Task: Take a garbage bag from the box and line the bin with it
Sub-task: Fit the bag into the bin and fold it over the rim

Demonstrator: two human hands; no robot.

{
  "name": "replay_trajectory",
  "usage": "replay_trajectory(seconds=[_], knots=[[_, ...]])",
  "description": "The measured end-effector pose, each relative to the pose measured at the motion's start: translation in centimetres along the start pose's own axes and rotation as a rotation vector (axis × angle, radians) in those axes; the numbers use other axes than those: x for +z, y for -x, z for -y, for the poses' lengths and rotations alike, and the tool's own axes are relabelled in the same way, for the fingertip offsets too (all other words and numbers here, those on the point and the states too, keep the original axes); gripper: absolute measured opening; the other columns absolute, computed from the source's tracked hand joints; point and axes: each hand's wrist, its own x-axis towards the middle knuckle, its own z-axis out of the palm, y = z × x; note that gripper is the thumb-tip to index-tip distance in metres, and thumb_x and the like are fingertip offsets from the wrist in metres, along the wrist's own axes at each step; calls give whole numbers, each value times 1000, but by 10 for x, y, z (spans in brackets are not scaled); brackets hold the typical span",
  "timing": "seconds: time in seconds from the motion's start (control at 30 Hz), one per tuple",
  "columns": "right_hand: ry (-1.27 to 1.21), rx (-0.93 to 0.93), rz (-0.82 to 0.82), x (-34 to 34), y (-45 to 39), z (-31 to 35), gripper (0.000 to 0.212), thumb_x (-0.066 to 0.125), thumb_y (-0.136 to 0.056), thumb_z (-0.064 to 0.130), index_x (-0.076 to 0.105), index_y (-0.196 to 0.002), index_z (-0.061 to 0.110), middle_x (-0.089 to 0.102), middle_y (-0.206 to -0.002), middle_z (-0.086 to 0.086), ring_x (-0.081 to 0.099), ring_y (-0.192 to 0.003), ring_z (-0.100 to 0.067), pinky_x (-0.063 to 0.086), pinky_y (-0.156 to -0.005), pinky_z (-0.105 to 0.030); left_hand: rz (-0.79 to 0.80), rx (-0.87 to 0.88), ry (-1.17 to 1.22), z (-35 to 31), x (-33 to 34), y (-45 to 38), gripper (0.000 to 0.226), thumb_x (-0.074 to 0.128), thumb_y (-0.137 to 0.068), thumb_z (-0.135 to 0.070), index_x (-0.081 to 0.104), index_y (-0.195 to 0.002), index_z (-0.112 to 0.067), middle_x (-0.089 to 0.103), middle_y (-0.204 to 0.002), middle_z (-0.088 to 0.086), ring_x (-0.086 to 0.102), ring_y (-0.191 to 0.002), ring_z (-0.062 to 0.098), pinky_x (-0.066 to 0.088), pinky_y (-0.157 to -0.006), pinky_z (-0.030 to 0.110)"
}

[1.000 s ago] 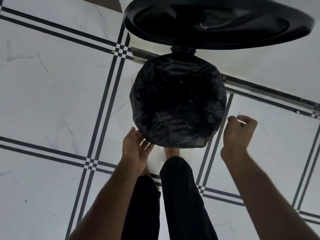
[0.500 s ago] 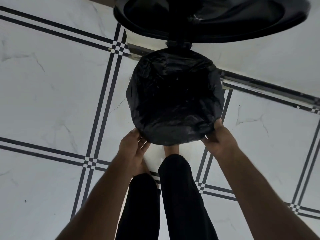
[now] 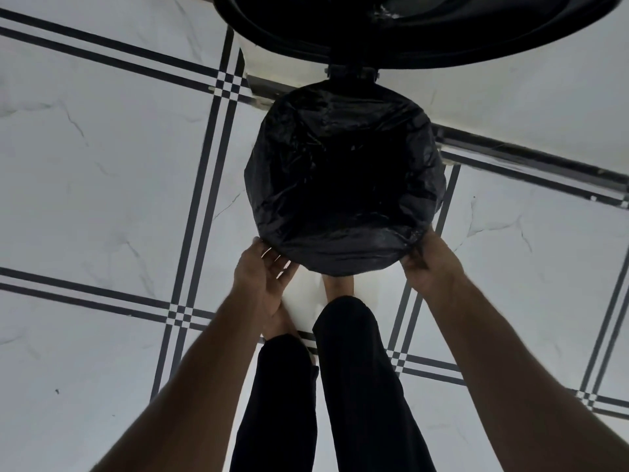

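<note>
A black garbage bag point(image 3: 343, 178) is spread over the round mouth of the pedal bin, hiding the bin's rim and body. The bin's black lid point(image 3: 408, 25) stands raised at the top of the view, joined by a hinge point(image 3: 352, 72). My left hand point(image 3: 263, 270) is at the near-left edge of the bag, fingers straight and touching the plastic from below. My right hand point(image 3: 430, 257) grips the bag's edge at the near right, fingers curled under the plastic. The garbage bag box is not in view.
White marble floor tiles with dark striped borders point(image 3: 190, 233) surround the bin. A wall base with a dark strip point(image 3: 531, 158) runs behind the bin to the right. My legs in black trousers point(image 3: 340, 386) stand just in front of the bin, one foot under its front.
My right hand came in from the right, where it was clenched and apart, and took hold of the bag's near-right edge. My left hand stayed at the near-left edge. The camera shifted slightly.
</note>
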Motion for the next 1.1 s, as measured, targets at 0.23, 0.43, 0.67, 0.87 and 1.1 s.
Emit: replay_trajectory(seconds=[0.23,0.43,0.67,0.87,1.1], knots=[[72,42,80,-7,26,14,59,39,-95,67,67,-97,15,65,-98,-1,62,-104,-18,50,-96,-37,72,-23,147,5,-4,12,69,32,-99,-66,62,-127,-10,67,-125,12,61,-120,29,45,-109,47],[13,56,82,-1,21,22,62,40,-98,61,59,-123,8,70,-118,-12,68,-110,-28,52,-100,-45,115,-60,191,4,-2,11,79,31,-95,-73,58,-134,-11,65,-129,13,61,-120,31,47,-103,54],[242,0,-315,-8,31,-2,25,39,-96,34,57,-95,17,54,-96,0,53,-92,-17,46,-86,-36,107,-53,249,7,-3,18,83,38,-94,-71,58,-130,1,65,-130,19,64,-120,34,50,-105,47],[-133,296,71,-3,62,-43,66,48,-93,65,56,-121,6,65,-118,-19,67,-104,-34,56,-88,-54,91,-30,93,3,-3,15,81,28,-95,-74,56,-136,-11,63,-132,13,58,-124,29,40,-113,50],[-324,192,48,6,55,-46,71,42,-91,72,62,-118,8,64,-128,-12,61,-121,-23,49,-101,-53,85,-31,124,5,0,15,78,33,-95,-72,57,-131,-7,65,-128,14,63,-119,33,47,-107,50]])
